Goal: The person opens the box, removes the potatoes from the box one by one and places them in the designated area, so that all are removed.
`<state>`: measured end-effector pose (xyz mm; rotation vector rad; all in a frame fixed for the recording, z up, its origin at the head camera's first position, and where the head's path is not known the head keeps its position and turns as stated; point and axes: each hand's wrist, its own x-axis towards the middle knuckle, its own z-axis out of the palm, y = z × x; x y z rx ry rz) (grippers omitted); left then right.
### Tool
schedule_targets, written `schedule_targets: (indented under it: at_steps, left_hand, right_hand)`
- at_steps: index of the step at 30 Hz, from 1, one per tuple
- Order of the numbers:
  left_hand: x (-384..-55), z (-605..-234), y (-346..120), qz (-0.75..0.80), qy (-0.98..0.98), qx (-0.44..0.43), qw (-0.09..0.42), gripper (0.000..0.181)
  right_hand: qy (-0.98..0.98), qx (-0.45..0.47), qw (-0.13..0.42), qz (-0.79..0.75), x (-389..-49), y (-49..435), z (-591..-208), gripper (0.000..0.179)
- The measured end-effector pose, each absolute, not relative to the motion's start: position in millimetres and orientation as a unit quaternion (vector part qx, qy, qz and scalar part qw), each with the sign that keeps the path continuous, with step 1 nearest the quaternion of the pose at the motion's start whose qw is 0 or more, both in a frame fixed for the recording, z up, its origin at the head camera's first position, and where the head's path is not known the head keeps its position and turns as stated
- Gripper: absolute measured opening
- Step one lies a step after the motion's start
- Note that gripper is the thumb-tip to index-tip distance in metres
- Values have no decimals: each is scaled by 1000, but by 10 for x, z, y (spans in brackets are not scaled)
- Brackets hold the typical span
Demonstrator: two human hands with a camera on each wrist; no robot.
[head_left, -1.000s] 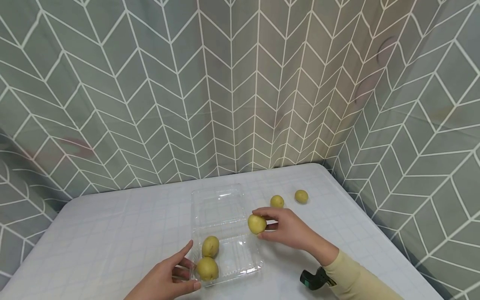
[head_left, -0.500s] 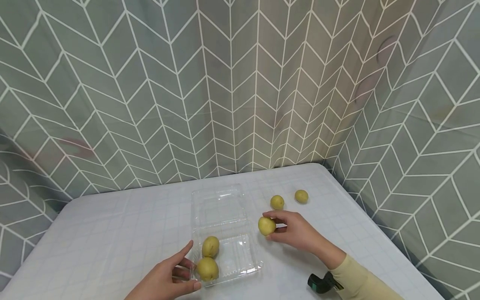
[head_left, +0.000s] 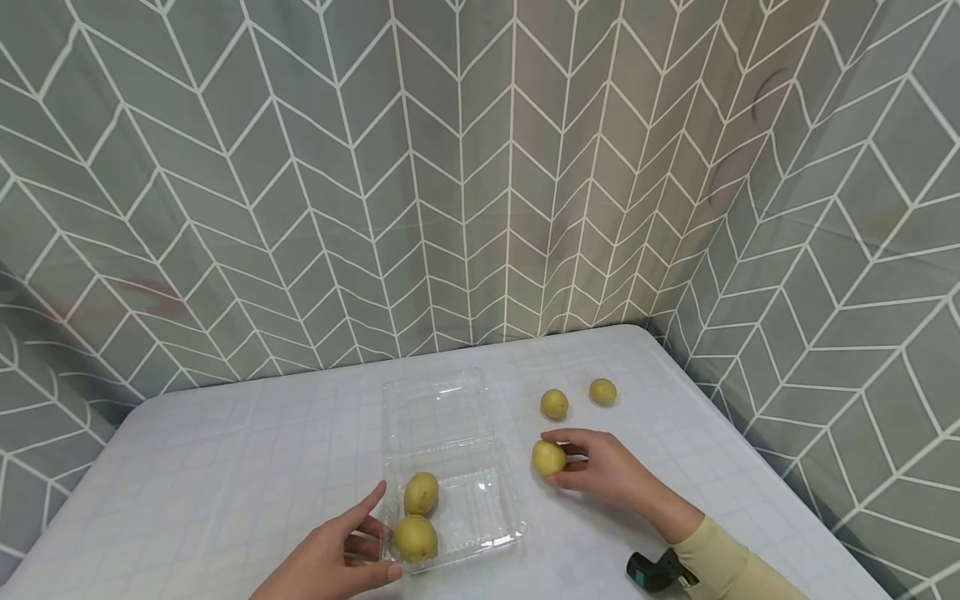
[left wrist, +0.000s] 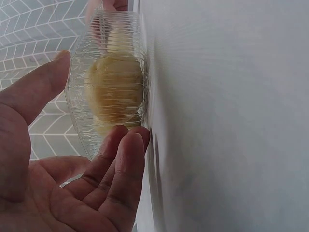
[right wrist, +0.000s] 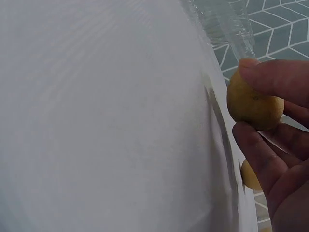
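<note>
Fruit [head_left: 547,459], yellow and round, is located just beyond the right side of the clear tray [head_left: 480,510], at the fingertips of the right hand [head_left: 606,468]. Right fingers: parted by the width of the fruit, pinching it between thumb and fingertips. Whether its underside touches the worktop [head_left: 247,467] cannot be told.

Left hand [head_left: 337,548]: fingers spread and loosely bent, placed around the near left corner of the tray, thumb toward the near edge, remaining fingers along the left wall. They are not wrapped around any fruit; the exact contact with the plastic is unclear.

Tray contents: a near fruit [head_left: 416,539] and a far fruit [head_left: 421,493], set in a row along the left side. The raised right wall of the tray stands between these and the pinched fruit. The transparent lid [head_left: 438,417] is folded back onto the worktop on the far side.

Surroundings: two loose fruits, one nearer [head_left: 554,404] and one farther right [head_left: 603,392], rest beyond the right hand, apart from each other. A black device [head_left: 654,572] is attached at the cuff of the yellow sleeve [head_left: 727,560]. Grey curtains [head_left: 420,167] with white chevron lines enclose the worktop. In the left wrist view, the ribbed tray wall blurs the fruit behind it.
</note>
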<state>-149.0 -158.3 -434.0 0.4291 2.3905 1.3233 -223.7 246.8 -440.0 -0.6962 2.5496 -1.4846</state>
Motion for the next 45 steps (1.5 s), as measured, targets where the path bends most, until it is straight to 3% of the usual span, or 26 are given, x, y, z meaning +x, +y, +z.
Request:
schedule_targets:
  at_steps: [45]
  left_hand:
    - [-1511,-4371,-1592,486,839,149,195,98]
  right_hand:
    - [857,-262,22,-442,-2225,2496,-4521,58]
